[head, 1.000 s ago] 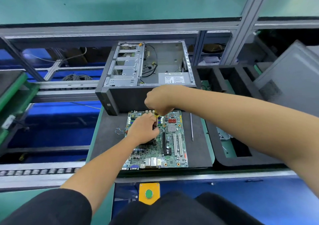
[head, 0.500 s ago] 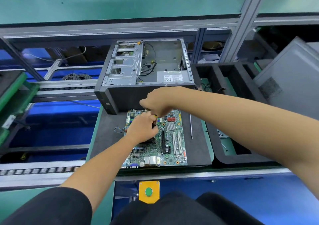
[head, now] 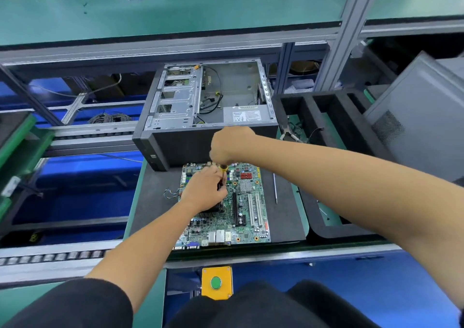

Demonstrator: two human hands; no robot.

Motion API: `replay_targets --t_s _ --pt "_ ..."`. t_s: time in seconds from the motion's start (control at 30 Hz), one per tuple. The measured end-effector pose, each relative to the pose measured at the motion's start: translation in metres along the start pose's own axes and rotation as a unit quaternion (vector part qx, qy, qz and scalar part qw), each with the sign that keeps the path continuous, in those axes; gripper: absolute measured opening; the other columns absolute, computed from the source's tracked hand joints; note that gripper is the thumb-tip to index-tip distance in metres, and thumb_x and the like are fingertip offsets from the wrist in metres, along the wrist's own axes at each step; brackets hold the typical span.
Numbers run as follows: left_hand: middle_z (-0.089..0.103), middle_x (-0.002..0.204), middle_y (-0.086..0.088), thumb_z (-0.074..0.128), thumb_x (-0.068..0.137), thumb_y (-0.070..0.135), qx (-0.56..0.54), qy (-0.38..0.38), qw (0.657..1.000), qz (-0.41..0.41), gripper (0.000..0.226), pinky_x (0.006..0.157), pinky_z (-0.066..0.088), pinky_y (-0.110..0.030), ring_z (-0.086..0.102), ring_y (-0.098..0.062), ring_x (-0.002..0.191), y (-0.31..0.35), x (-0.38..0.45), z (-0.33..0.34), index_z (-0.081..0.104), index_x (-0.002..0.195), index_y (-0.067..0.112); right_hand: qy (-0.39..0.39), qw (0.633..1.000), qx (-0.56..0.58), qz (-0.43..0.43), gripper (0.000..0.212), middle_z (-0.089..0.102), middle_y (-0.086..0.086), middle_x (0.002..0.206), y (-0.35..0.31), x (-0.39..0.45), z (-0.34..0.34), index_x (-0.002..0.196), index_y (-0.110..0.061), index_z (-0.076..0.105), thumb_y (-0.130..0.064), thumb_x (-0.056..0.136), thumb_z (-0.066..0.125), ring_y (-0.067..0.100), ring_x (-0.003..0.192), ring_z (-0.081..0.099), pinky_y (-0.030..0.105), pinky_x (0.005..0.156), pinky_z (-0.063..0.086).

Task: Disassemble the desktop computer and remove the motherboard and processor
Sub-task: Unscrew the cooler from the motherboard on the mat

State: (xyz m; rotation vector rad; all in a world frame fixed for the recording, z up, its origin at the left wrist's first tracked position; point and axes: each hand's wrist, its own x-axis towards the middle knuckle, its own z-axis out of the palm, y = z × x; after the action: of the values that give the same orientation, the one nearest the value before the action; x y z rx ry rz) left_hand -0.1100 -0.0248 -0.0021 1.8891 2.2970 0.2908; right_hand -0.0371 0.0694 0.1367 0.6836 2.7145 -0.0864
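The motherboard (head: 226,207) is lying on the mat (head: 155,202), just in front of the opened computer case (head: 206,116). A loose metal rod (head: 275,188) is lying right of the board. A foam tray (head: 334,131) is sitting further right, with a side panel (head: 421,116) leaning beyond it.

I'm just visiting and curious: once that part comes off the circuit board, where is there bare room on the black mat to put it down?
Bare mat lies left of the motherboard, apart from a small wire bundle at the board's edge. A narrower strip runs right of it, partly taken by a thin metal rod. Behind the board it is crowded: the computer case and both hands, left and right.
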Motion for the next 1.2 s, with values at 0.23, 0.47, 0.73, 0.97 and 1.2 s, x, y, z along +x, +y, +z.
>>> replay_targets --t_s 0.23,0.47,0.73,0.97,1.2 --pt "0.042 0.062 0.000 0.052 0.086 0.023 -0.019 0.019 1.000 -0.008 0.021 0.057 0.037 -0.036 0.040 -0.020 0.064 -0.001 -0.002 0.002 0.054 0.070 0.010 0.051 0.918 -0.288 -0.268 0.021 0.066 0.006 0.100 -0.002 -0.009 0.000 0.106 -0.008 0.065 -0.025 0.093 0.059 0.024 0.078 0.057 0.033 0.060 0.044" --pt "0.040 0.067 0.003 0.051 0.085 0.023 -0.027 0.026 0.999 -0.011 0.012 0.060 0.033 -0.033 0.040 -0.019 0.069 0.000 -0.004 0.003 0.049 0.076 0.016 0.052 0.962 -0.076 -0.257 0.017 0.050 -0.005 0.072 0.008 -0.011 0.001 0.082 -0.015 0.054 -0.030 0.085 0.061 0.013 0.066 0.045 0.027 0.049 0.029" --pt "0.036 0.078 0.007 0.050 0.087 0.031 0.008 0.005 1.000 -0.002 0.011 0.067 0.031 -0.029 0.040 -0.014 0.076 -0.003 0.000 0.005 0.049 0.081 0.022 -0.062 0.993 -0.055 -0.087 0.042 0.055 0.001 0.065 0.008 0.001 -0.004 0.067 -0.010 0.053 -0.031 0.101 0.039 0.014 0.054 0.047 0.027 0.048 0.034" --pt "0.037 0.083 0.004 0.051 0.087 0.029 0.008 0.001 1.000 0.006 0.009 0.068 0.031 -0.030 0.039 -0.017 0.077 -0.003 -0.002 0.005 0.047 0.082 0.023 0.007 0.921 -0.290 -0.262 0.016 0.058 0.005 0.085 0.013 -0.006 -0.005 0.105 -0.007 0.058 -0.011 0.090 0.060 0.024 0.071 0.051 0.030 0.049 0.034" --pt "0.035 0.070 0.005 0.052 0.085 0.026 0.002 0.019 1.000 0.001 0.011 0.061 0.030 -0.031 0.043 -0.020 0.070 -0.002 -0.002 0.004 0.052 0.078 0.017 -0.032 0.984 -0.032 -0.172 0.030 0.065 0.012 0.081 0.009 -0.004 0.001 0.089 -0.001 0.062 -0.027 0.094 0.047 0.029 0.076 0.059 0.035 0.063 0.045"
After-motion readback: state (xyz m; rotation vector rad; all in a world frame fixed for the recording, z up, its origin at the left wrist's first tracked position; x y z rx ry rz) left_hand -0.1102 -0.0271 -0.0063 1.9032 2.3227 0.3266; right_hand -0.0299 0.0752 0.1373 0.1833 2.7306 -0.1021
